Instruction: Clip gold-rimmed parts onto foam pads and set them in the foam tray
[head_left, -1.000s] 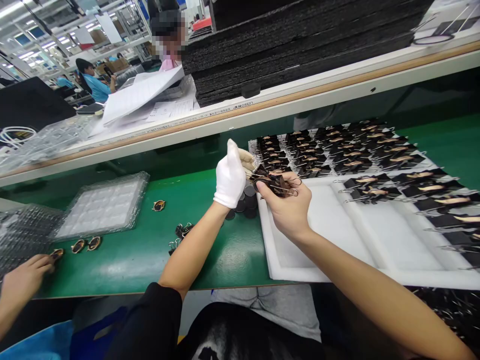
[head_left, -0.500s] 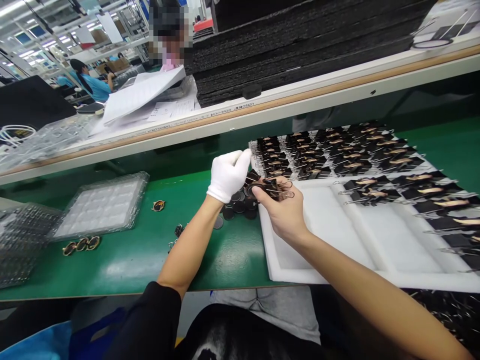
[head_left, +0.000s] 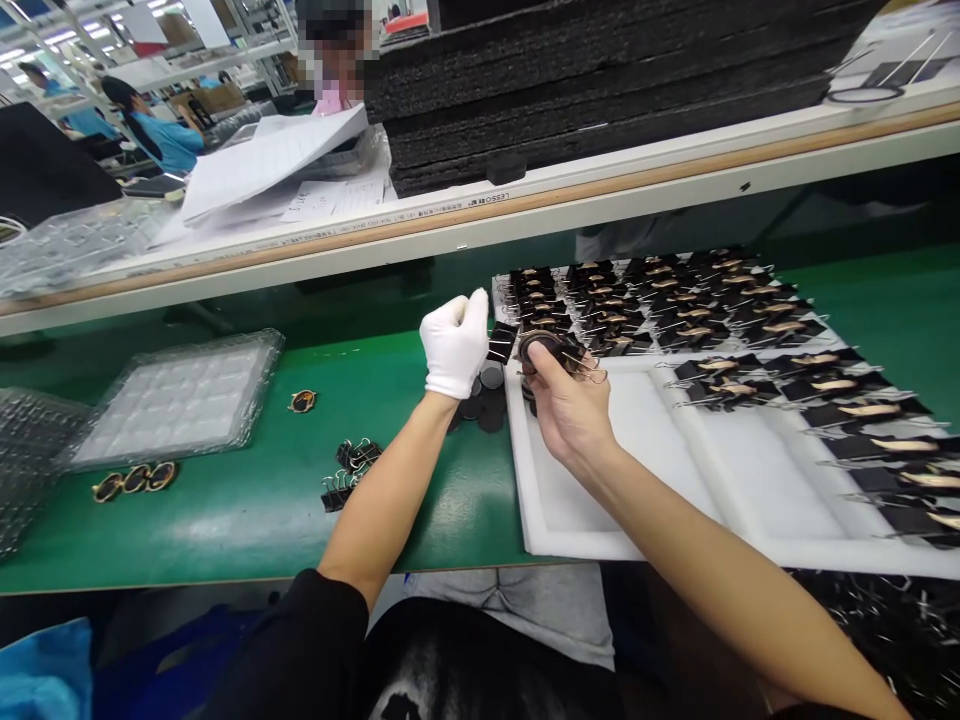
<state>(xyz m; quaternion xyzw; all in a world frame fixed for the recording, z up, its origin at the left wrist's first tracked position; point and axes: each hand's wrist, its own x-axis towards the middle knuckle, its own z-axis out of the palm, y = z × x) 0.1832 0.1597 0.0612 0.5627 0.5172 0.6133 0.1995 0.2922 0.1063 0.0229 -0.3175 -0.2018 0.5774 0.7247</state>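
My left hand point(head_left: 454, 345), in a white glove, is closed, with a black binder clip point(head_left: 501, 342) at its fingertips. That clip is a small gap from the round watch case point(head_left: 538, 343) in my bare right hand point(head_left: 571, 405). My right thumb presses on the case's dark face, and the fingers wrap behind it. Binder clips with wire handles point(head_left: 592, 367) are clamped on its right side. Below the hands, several round black discs point(head_left: 489, 400) lie on the green table. Loose binder clips point(head_left: 346, 475) sit left of my left forearm.
A white foam tray point(head_left: 529, 500) on the right carries rows of clipped watch cases point(head_left: 701, 325). Leftward are gold-rimmed cases point(head_left: 135, 479) and clear plastic trays point(head_left: 180, 400). A shelf edge point(head_left: 420, 222) runs behind, bearing black foam sheets point(head_left: 600, 100) and papers point(head_left: 277, 160). People are beyond.
My left hand has drawn slightly away from my right, with the binder clip now apart from the watch case. The case has turned its round face more into view. The camera view has shifted slightly.
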